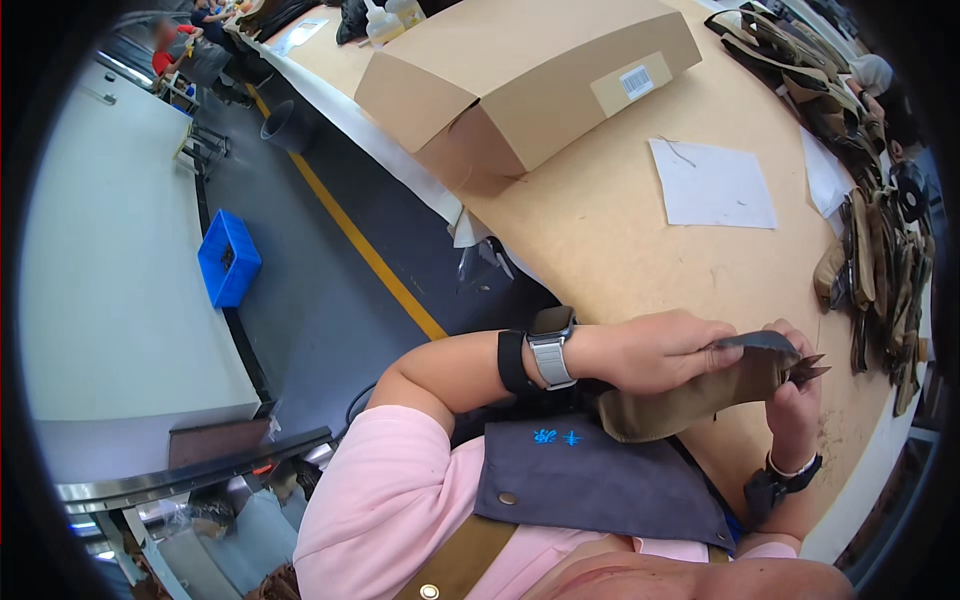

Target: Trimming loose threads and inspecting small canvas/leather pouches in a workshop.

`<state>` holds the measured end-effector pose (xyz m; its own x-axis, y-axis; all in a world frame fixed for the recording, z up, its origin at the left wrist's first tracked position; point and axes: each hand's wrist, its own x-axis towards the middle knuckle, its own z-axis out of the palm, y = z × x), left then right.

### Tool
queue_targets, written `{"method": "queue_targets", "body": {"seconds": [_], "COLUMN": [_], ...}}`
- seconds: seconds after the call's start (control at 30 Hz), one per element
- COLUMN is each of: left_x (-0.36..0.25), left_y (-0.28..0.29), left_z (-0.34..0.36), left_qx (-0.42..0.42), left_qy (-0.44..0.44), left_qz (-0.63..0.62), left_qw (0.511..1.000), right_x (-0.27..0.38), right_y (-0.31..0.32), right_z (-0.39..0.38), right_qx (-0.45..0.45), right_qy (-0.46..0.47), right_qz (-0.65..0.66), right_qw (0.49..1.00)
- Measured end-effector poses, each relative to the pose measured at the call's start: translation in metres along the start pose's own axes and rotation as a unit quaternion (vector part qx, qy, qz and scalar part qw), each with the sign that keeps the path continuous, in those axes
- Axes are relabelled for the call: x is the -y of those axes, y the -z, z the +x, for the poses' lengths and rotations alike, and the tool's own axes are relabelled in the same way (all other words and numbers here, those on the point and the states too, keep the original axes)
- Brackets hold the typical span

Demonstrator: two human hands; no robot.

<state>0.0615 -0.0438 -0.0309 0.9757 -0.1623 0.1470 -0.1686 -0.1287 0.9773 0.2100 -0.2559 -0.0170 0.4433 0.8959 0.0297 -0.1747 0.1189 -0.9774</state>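
A curved brown fabric piece (665,405) with a dark grey inner side is held up between my hands, above the near edge of the table. My left hand (665,350) comes in from the left, closed on its upper edge with the thumb along the grey side. At the piece's right end, my right hand (793,405) has its fingers wrapped round it. A small dark pointed thing (808,369) sticks out beside the right fingers; I cannot tell whether it is a tool or part of the piece. The right palm is partly hidden.
On the tan table (600,255) stand a large cardboard box (590,100) and a white paper sheet (712,185) with loose thread. Piles of brown pieces (875,265) line the right side. A blue crate (229,258) and a grey bin (287,126) stand on the floor. People work far left.
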Motion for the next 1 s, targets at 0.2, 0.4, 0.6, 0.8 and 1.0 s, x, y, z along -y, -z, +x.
{"method": "queue_targets", "body": {"seconds": [0.2, 0.4, 0.6, 0.8, 1.0], "left_x": [0.009, 0.005, 0.006, 0.001, -0.008], "left_y": [0.004, 0.016, 0.001, 0.002, 0.001], "left_z": [0.006, 0.004, 0.003, 0.003, 0.000], "left_qx": [-0.054, -0.084, -0.051, 0.037, -0.028], "left_qy": [-0.053, 0.095, 0.106, 0.132, 0.109], "left_qz": [-0.053, -0.015, -0.091, -0.105, -0.018], "left_qw": [0.996, 0.992, 0.989, 0.985, 0.993], "right_x": [0.006, 0.010, 0.017, 0.031, 0.027], "right_y": [0.007, 0.003, 0.001, 0.002, 0.006], "right_z": [0.001, 0.023, 0.020, 0.013, 0.020], "right_qx": [0.000, -0.052, -0.038, 0.083, 0.035], "right_qy": [-0.033, -0.045, -0.063, -0.120, -0.056], "right_qz": [-0.035, -0.094, -0.032, 0.017, -0.081], "right_qw": [0.999, 0.993, 0.997, 0.989, 0.994]}}
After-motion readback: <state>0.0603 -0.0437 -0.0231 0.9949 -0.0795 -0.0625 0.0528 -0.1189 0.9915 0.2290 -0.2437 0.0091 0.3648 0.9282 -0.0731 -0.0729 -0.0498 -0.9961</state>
